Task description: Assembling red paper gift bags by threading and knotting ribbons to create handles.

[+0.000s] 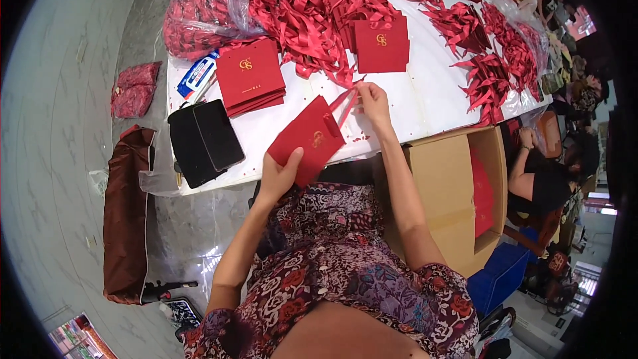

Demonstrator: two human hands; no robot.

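Observation:
My left hand (282, 176) is closed on the lower left part of a red paper gift bag (309, 139) with a gold emblem, thumb on its face. The bag is tilted above the table's near edge. Beyond its upper right corner, my right hand (373, 103) pinches a red ribbon (344, 108) that runs to the bag's top. A stack of flat red bags (251, 76) lies to the left of it. Farther off, more red bags (381, 45) lie to the right, beside a large heap of red ribbons (296, 16).
A black tablet case (206, 143) and a blue-and-white packet (197, 78) lie at the table's left. A clear plastic bag of ribbons (199, 16) stands behind. More ribboned bundles (488, 83) cover the right side. An open cardboard box (442, 189) stands at my right. People work beyond it.

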